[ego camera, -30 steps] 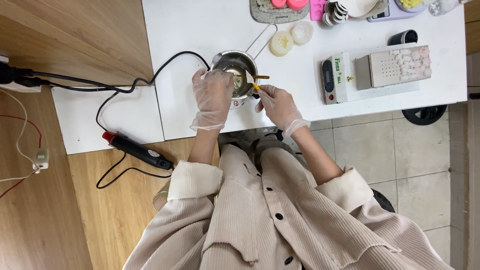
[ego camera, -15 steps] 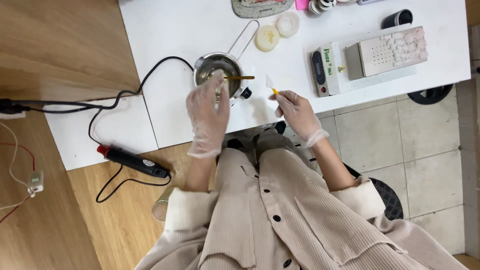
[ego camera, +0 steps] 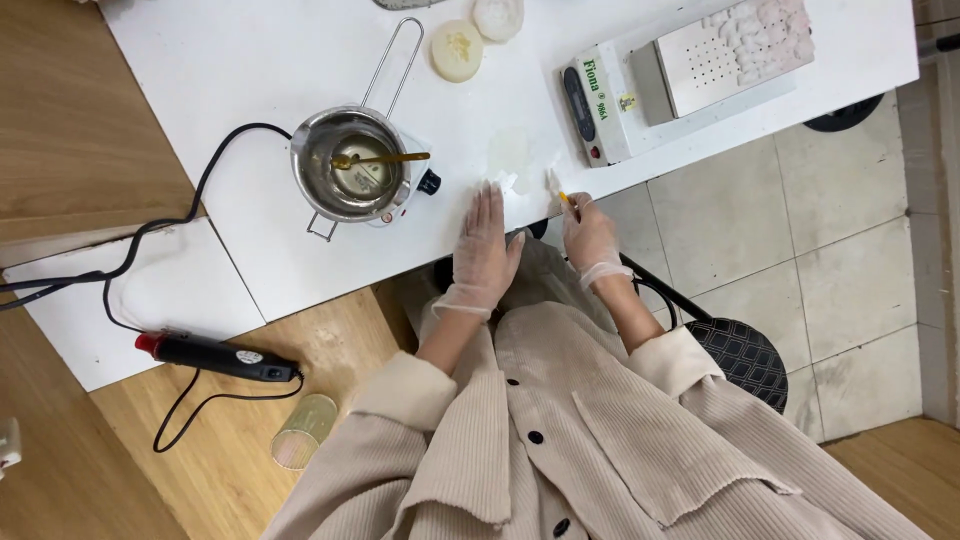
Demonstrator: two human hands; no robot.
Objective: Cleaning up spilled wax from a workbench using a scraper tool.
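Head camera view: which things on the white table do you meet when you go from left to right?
Black heat tool → metal melting pot with a spoon in it → left hand flat on the table → right hand holding a small yellow-tipped tool → white device with a metal plate.

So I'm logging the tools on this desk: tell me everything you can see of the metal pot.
The pot is small, round, shiny metal, with a long wire loop handle angled away from the person and a smaller wire loop on the near side. It stands upright on a small heater with a black knob, on the white table. Clear, pale liquid fills the bottom. A gold spoon lies across it. Neither hand touches it.
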